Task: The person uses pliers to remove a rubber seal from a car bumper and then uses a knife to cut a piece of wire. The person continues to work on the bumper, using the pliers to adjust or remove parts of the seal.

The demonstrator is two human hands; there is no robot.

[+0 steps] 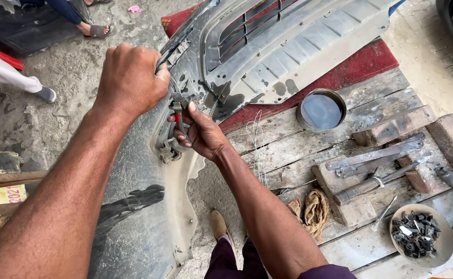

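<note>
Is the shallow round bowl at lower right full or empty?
Partly full: the shallow round bowl holds a heap of small dark clips; bare rim shows around them.

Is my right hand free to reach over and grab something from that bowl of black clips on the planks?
Probably not as things stand: the right hand is closed on red-handled pliers at the grey bumper. The path across the planks to the bowl of black clips looks open, though.
</note>
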